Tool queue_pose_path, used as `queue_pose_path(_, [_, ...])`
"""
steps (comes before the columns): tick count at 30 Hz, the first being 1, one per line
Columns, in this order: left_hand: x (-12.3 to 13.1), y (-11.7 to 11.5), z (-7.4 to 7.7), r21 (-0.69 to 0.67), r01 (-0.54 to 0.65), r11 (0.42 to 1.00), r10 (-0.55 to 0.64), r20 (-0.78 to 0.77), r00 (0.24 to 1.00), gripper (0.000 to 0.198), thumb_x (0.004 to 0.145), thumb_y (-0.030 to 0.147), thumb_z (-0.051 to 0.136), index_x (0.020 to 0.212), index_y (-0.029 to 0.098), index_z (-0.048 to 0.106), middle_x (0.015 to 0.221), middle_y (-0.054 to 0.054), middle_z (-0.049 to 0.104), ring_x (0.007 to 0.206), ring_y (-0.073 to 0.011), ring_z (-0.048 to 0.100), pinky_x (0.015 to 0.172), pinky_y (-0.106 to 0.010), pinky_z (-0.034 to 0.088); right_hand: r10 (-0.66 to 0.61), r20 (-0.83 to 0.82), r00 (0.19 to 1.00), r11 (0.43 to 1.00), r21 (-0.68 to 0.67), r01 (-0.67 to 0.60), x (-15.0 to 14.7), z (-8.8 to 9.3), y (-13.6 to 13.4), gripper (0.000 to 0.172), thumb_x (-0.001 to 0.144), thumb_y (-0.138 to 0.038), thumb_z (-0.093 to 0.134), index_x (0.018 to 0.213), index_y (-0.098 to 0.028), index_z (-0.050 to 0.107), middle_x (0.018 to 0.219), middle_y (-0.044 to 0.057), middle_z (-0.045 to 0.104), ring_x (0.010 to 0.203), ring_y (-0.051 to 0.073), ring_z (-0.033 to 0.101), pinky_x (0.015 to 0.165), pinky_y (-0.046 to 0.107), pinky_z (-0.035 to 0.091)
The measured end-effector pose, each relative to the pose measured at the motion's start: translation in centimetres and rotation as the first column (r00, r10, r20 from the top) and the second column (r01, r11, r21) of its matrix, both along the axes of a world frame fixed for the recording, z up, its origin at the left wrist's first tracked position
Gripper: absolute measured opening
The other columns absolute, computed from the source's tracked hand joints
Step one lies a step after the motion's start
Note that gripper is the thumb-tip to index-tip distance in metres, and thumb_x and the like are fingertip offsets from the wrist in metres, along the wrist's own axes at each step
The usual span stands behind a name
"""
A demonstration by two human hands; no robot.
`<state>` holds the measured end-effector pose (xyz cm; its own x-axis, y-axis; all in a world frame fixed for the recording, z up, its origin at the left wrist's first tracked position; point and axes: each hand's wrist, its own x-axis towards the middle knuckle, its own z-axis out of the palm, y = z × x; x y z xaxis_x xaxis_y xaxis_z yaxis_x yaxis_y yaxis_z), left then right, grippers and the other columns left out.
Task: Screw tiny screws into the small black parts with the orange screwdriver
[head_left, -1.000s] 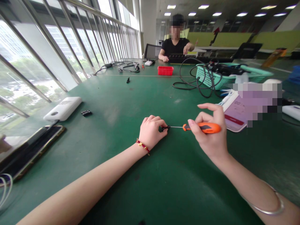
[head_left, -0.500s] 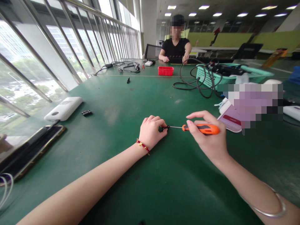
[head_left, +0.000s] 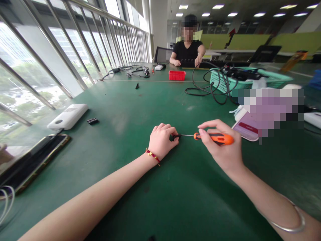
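Orange-handled screwdriver [head_left: 220,139] in the right hand's [head_left: 227,155] grasp, right of centre; its tip apparently meets the small black part [head_left: 179,136], mid-frame, pinched by the left hand [head_left: 162,141]. Screwdriving, seemingly; turning calls for steady alignment.

Bright daylight from left windows [head_left: 15,60]; ceiling lights [head_left: 218,7] glow; edges stretched and blurred.

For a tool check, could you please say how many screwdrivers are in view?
1: an orange screwdriver in the right hand, pointed at the small black part in the left hand. Others may be hidden in the teal basket.
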<state>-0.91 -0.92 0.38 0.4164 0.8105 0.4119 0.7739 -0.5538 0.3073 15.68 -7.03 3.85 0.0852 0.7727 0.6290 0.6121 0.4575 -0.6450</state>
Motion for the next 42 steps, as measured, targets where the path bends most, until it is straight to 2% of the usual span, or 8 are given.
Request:
queue_pose_path(5, [-0.04,0.08,-0.10,0.002,0.009,1.000,-0.009,0.002,1.000,0.005,0.073,0.023,0.058,0.072,0.021,0.062,0.079,0.000,0.064,0.082,-0.0180,0.053,0.075,-0.032,0.040,0.031,0.025,0.999,0.999,0.042,-0.032,-0.06,-0.07,-0.10,0.013,0.075,-0.022,0.060,0.088,-0.020,0.057,0.049,-0.007,0.047,0.044,0.009,0.045,0.047,0.022,0.039])
queue_pose_path(10, [-0.08,0.06,-0.15,-0.001,0.013,1.000,-0.013,0.005,1.000,0.005,0.073,0.024,0.058,0.072,0.021,0.062,0.080,0.000,0.064,0.082,-0.0182,0.053,0.075,-0.032,0.040,0.017,-0.048,0.999,0.986,0.165,-0.009,0.03,-0.36,0.58,0.044,0.069,-0.021,0.064,0.110,-0.019,0.048,0.090,0.004,0.056,0.077,0.016,0.057,0.068,0.029,0.048])
queue_pose_path(16, [-0.08,0.02,-0.05,-0.002,0.012,1.000,-0.012,0.003,1.000,0.005,0.073,0.024,0.058,0.072,0.021,0.062,0.079,0.000,0.064,0.082,-0.0181,0.053,0.076,-0.032,0.040,0.011,-0.007,1.000,1.000,-0.021,-0.011,-0.08,0.05,0.04,0.016,0.077,-0.029,0.059,0.089,-0.020,0.055,0.049,-0.007,0.046,0.044,0.010,0.047,0.048,0.024,0.040])
queue_pose_path(19, [-0.09,0.06,-0.09,-0.002,0.010,1.000,-0.010,0.002,1.000,0.006,0.073,0.024,0.058,0.072,0.021,0.062,0.080,0.000,0.064,0.082,-0.0181,0.053,0.076,-0.032,0.040,0.040,0.012,0.999,0.999,-0.007,-0.040,-0.09,0.07,-0.05,0.013,0.077,-0.027,0.059,0.088,-0.021,0.056,0.051,-0.006,0.047,0.046,0.011,0.049,0.048,0.024,0.040])
queue_pose_path(25, [-0.09,0.07,-0.11,-0.002,0.020,1.000,-0.020,0.006,1.000,0.005,0.073,0.024,0.058,0.072,0.021,0.063,0.080,0.000,0.064,0.083,-0.0181,0.053,0.076,-0.031,0.040,0.022,-0.055,0.998,0.989,0.148,-0.013,0.03,-0.28,0.56,0.046,0.069,-0.024,0.064,0.111,-0.020,0.046,0.074,0.000,0.053,0.064,0.015,0.055,0.061,0.030,0.047])
queue_pose_path(33, [-0.09,0.04,-0.12,0.000,0.014,1.000,-0.014,0.003,1.000,0.006,0.073,0.024,0.058,0.072,0.021,0.063,0.080,0.000,0.065,0.083,-0.0182,0.053,0.076,-0.032,0.040,0.028,0.007,1.000,0.999,-0.027,-0.028,-0.13,0.03,-0.21,0.010,0.076,-0.027,0.060,0.084,-0.021,0.057,0.051,-0.006,0.050,0.045,0.010,0.050,0.045,0.022,0.039])
queue_pose_path(39, [-0.09,0.03,-0.08,-0.009,0.011,1.000,-0.011,0.000,1.000,0.006,0.074,0.024,0.058,0.072,0.021,0.063,0.080,0.000,0.064,0.083,-0.0182,0.053,0.075,-0.031,0.040,0.020,-0.050,0.999,0.986,0.164,-0.012,-0.10,-0.17,0.36,0.046,0.069,-0.023,0.064,0.112,-0.020,0.047,0.083,0.003,0.055,0.073,0.017,0.057,0.068,0.032,0.049])
queue_pose_path(42, [-0.12,0.06,-0.05,-0.007,0.012,1.000,-0.012,0.002,1.000,0.007,0.074,0.025,0.058,0.072,0.021,0.062,0.080,0.000,0.064,0.083,-0.0183,0.053,0.075,-0.031,0.040,0.004,-0.087,0.996,0.997,0.082,0.003,-0.14,-0.14,0.29,0.049,0.072,-0.027,0.064,0.116,-0.021,0.043,0.061,-0.004,0.048,0.052,0.014,0.049,0.052,0.029,0.045])
